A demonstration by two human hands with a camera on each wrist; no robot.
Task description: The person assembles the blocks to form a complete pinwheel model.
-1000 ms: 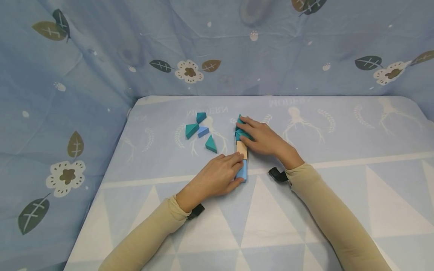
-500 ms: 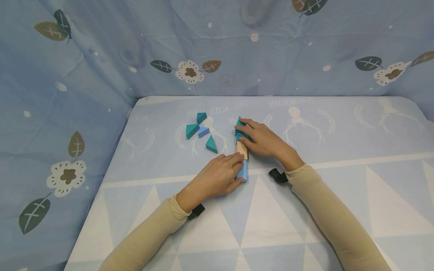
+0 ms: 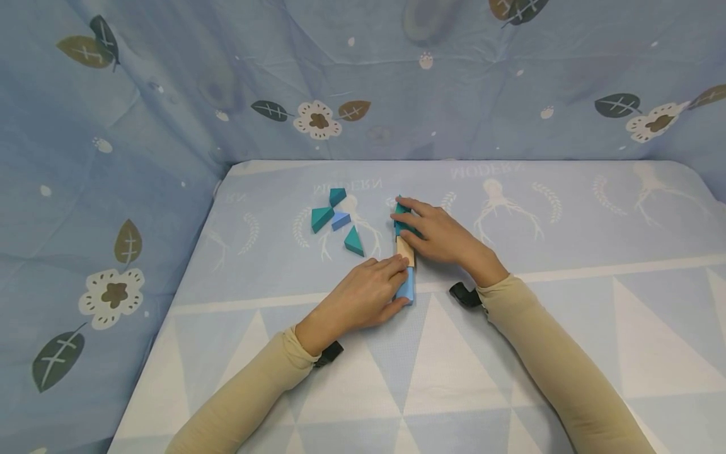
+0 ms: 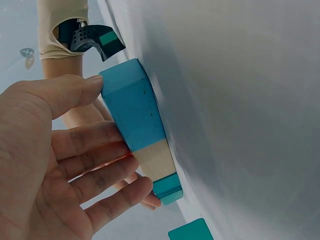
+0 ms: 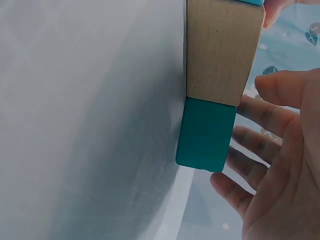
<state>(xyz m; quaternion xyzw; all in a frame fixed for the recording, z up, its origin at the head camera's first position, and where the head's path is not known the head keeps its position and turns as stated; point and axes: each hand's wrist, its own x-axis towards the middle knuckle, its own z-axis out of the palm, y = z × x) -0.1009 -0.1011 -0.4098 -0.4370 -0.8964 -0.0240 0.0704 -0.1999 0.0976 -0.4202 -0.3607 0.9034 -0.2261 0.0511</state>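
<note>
The row of blocks [image 3: 405, 250] lies between the two hands on the worktop [image 3: 454, 391], its long axis running almost straight from 6 o'clock, nearest the person, to 12 o'clock. A blue block [image 4: 132, 107] forms the 6 o'clock end, a plain wooden block [image 5: 220, 50] the middle, and teal pieces [image 5: 206, 134] the 12 o'clock end.

The left hand [image 3: 363, 293] comes in from 8 o'clock, its thumb touching the blue block's near end and its outstretched fingers against the row's left side, clenching nothing. The right hand [image 3: 441, 234] comes in from 4 o'clock, fingers extended over the teal pieces, thumb well clear of them in its wrist view; it looks laid on rather than grasping.

Four loose pieces lie off at 10 o'clock from the row: the nearest teal wedge [image 3: 353, 242], a small blue wedge [image 3: 341, 221] and two more teal wedges [image 3: 321, 219]. The left hand is the nearer one to them.

The faint word "MODERN" [image 3: 486, 171] reads upside down on the worktop's covering; no brand or label is legible on the blocks.
</note>
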